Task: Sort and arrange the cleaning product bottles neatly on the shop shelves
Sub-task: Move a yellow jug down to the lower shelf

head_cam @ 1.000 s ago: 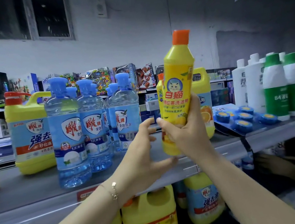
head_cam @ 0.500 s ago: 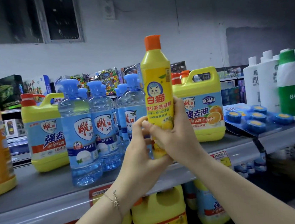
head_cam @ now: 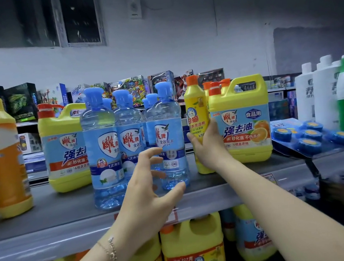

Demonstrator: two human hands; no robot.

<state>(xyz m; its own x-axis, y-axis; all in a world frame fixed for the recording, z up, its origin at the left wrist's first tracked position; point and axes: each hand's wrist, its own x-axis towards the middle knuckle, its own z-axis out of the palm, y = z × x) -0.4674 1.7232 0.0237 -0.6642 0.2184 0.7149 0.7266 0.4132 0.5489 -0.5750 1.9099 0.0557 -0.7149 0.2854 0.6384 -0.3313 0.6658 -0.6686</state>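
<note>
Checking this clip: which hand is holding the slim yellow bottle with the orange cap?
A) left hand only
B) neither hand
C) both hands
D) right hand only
D: the right hand grips the slim yellow bottle beside the yellow jug, while the left hand hovers open in front of the clear blue bottles, apart from it.

Bare forearms [head_cam: 268,203], both of them, uncovered as far back as I can see. The left hand [head_cam: 146,190] and the right hand [head_cam: 210,147] are bare as well. Round the left wrist [head_cam: 125,231], there it is, a fine chain bracelet [head_cam: 111,249]: thin pale links, one small glinting charm on it.
</note>
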